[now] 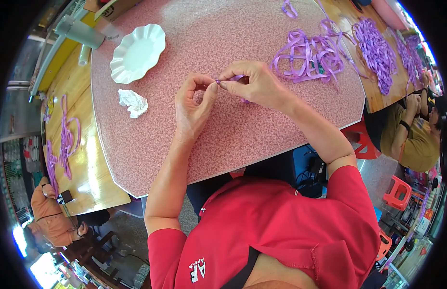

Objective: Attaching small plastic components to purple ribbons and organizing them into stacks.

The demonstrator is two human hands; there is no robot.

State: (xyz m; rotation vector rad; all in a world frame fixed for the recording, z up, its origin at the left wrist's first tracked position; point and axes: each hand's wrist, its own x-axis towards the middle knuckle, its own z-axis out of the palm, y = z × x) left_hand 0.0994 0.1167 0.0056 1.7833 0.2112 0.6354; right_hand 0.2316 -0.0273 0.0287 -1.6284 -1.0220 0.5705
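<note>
Above the middle of the speckled pink table, my two hands meet fingertip to fingertip. My left hand pinches the end of a narrow purple ribbon between thumb and forefinger. Close against it, my right hand grips the same ribbon between thumb and bent fingers. A bit of purple shows under the right hand; the rest of that piece is hidden by the fingers. To the right of my right hand lies a loose tangle of purple ribbon.
On the left are a white scalloped dish and a crumpled white tissue. A grey-green cup stands at far left. More ribbon piles lie on the right-hand wooden table. People sit at both sides; a red stool stands at right.
</note>
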